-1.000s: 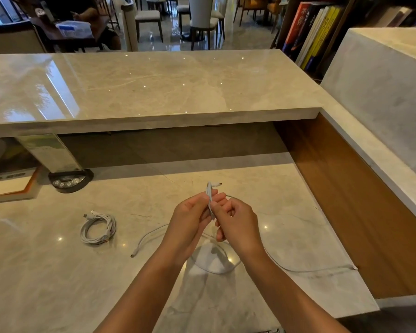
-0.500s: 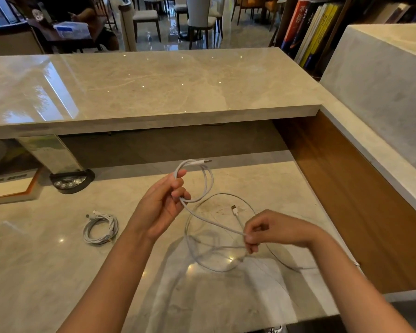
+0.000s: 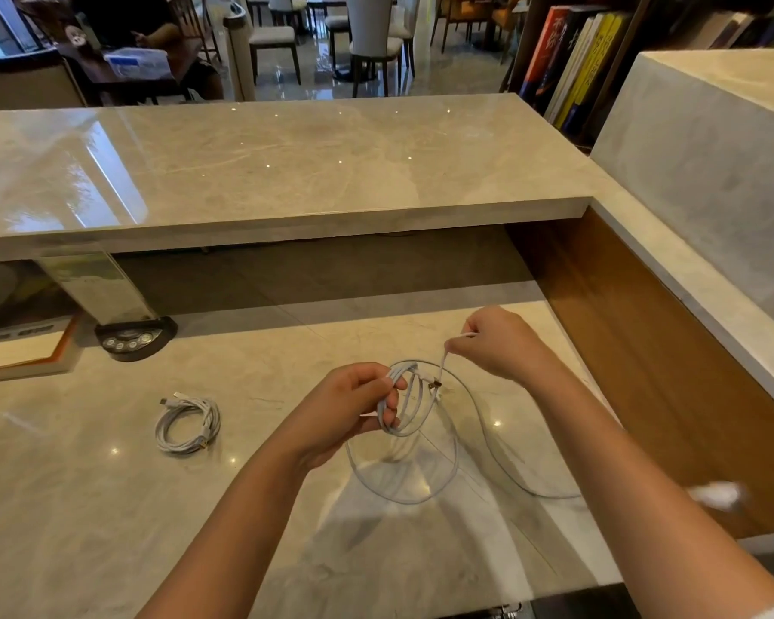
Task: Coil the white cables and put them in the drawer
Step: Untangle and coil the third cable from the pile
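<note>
My left hand (image 3: pixel 349 408) grips a small bundle of loops of a white cable (image 3: pixel 410 440) above the marble desk (image 3: pixel 86 507). My right hand (image 3: pixel 501 346) pinches the same cable a little farther back and to the right, pulling a short stretch taut. A wide loose loop hangs below the left hand, and a long tail runs right across the desk under my right forearm. A second white cable (image 3: pixel 187 424), coiled, lies flat on the desk to the left. No drawer is in view.
A raised marble counter (image 3: pixel 287 163) runs across the back. Under it at the left stand a black round base with buttons (image 3: pixel 133 339) and an orange-edged board (image 3: pixel 23 355). A wooden side panel (image 3: pixel 644 373) closes the desk on the right.
My right hand has moved from low right up and back, carrying the cable over toward the left hand. More loops now sit in my left hand, which has shifted right and lower.
</note>
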Available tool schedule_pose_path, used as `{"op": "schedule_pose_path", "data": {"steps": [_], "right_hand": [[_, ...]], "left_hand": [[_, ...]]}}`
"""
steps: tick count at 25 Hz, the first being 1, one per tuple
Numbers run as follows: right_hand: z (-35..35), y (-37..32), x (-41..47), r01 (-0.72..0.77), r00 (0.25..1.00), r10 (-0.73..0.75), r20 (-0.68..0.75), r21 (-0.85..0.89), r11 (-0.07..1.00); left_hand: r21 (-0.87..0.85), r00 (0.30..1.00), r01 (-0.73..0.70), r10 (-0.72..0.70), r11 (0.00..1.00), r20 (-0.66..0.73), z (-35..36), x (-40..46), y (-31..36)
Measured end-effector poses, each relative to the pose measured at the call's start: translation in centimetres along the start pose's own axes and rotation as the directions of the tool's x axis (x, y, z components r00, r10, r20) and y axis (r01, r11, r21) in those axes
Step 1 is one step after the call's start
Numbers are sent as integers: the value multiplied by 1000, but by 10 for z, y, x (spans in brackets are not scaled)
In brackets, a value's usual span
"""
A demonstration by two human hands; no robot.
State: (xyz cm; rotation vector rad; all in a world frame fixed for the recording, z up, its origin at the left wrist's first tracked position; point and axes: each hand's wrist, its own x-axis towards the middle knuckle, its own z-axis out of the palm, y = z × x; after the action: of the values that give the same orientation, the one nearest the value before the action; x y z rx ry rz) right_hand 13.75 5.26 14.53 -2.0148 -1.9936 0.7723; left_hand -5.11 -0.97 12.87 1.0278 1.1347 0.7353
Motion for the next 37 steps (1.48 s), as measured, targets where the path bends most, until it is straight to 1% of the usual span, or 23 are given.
{"op": "schedule_pose_path", "data": {"steps": [3, 5, 8, 10, 11, 12, 13, 14, 15, 16, 18, 20, 21, 23, 25, 27, 28, 29, 30, 31, 33, 35, 37], "right_hand": [[23, -8, 3, -13, 997, 9, -74, -51, 999], [32, -7, 0, -27, 994, 23, -110, -39, 999], [30, -11, -9, 31, 984, -7, -178, 129, 991], [32, -22, -21, 83, 989, -41, -140, 307, 948], [36, -26, -29, 112, 992, -86, -88, 350, 930], [43, -30, -36, 146, 989, -142, -36, 336, 931], [52, -32, -43, 203, 979, -204, -21, 238, 950], [63, -31, -50, 244, 969, -242, -44, 63, 968], [75, -29, -57, 246, 952, -266, -149, -140, 959], [84, -29, -64, 208, 945, -264, -192, -271, 940], [98, -30, -72, 176, 915, -287, -284, -360, 916], [102, -26, -73, 208, 899, -311, -309, -324, 923], [101, -25, -74, 215, 909, -294, -296, -270, 939], [92, -28, -73, 252, 937, -289, -197, -193, 948], [95, -24, -71, 381, 890, -401, -217, -128, 915], [95, -16, -77, 439, 863, -414, -290, 25, 898], [94, -11, -81, 428, 885, -403, -235, 69, 901], [97, 2, -83, 435, 885, -406, -229, 91, 896], [93, 14, -86, 398, 914, -377, -149, 151, 905], [85, 23, -87, 402, 916, -389, -104, 185, 897], [64, 46, -88, 387, 920, -390, -33, 237, 891], [48, 68, -82, 301, 948, -315, 40, 205, 931], [32, 80, -77, 217, 970, -219, 106, 34, 976]], "left_hand": [[-29, 1000, -6, 6, 1000, -16, 5, 1, -7], [-66, 999, -16, 13, 998, -33, 4, 1, -11], [-10, 990, -19, 18, 1000, -137, 6, 4, -17], [11, 976, -41, 42, 999, -216, 11, 7, -22], [-3, 970, -57, 55, 998, -238, 14, 9, -25], [-33, 967, -75, 65, 997, -248, 17, 10, -27], [-75, 967, -93, 72, 993, -246, 19, 10, -29], [-127, 969, -106, 74, 986, -237, 22, 9, -30], [-180, 971, -115, 73, 977, -228, 24, 8, -31], [-223, 972, -116, 65, 968, -225, 25, 7, -30], [-297, 972, -104, 33, 949, -232, 26, 7, -28], [-409, 980, -76, -8, 909, -200, 26, 9, -29], [-477, 985, -66, -18, 877, -169, 25, 10, -29], [-547, 989, -70, -15, 834, -149, 26, 11, -30], [-580, 983, -104, -5, 808, -184, 27, 15, -28], [-688, 975, -142, -18, 712, -220, 22, 22, -21], [-747, 972, -161, -25, 645, -232, 17, 26, -17], [-783, 969, -184, -23, 595, -246, 11, 29, -14], [-798, 967, -201, -15, 569, -255, 4, 31, -10], [-802, 967, -210, -4, 559, -256, -2, 32, -8], [-795, 972, -207, 29, 571, -232, -9, 31, -4], [-775, 980, -185, 53, 604, -192, -11, 29, -3], [-759, 987, -156, 67, 632, -147, -8, 27, -3]]}}
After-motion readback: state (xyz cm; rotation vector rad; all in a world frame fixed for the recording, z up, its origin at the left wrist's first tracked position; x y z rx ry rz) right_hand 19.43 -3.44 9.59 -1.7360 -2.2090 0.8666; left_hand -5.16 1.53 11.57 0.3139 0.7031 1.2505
